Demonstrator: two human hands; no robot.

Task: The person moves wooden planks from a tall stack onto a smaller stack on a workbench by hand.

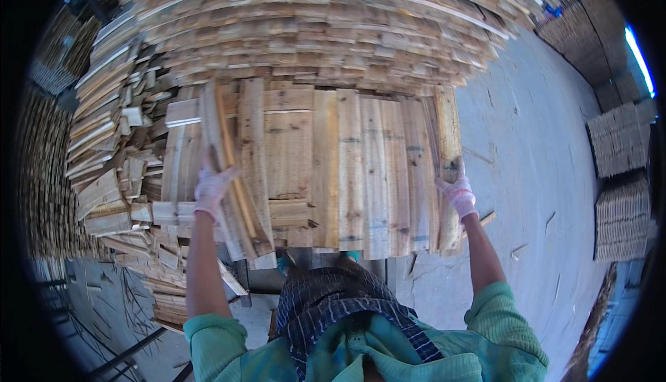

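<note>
A row of flat wooden boards [350, 174] lies side by side in front of me, lengthwise away from my body. At its left, my left hand [214, 189], in a pale pinkish glove, is closed around the edge of some slanted boards [239, 191] raised over the others. On the opposite side, my gloved right hand [459, 195] grips the outermost board [448, 129], thumb on the inner side. The undersides of both grips are hidden, and the left fingers are slightly blurred. Shorter board pieces [290, 212] lie in the row between the hands.
A tall stack of boards [312, 28] rises just beyond the row. Loose offcuts [128, 181] are heaped at the left. More stacked wood [621, 139] stands far right, across a grey concrete floor [531, 174] with scattered splinters. Metal bars [132, 351] show at lower left.
</note>
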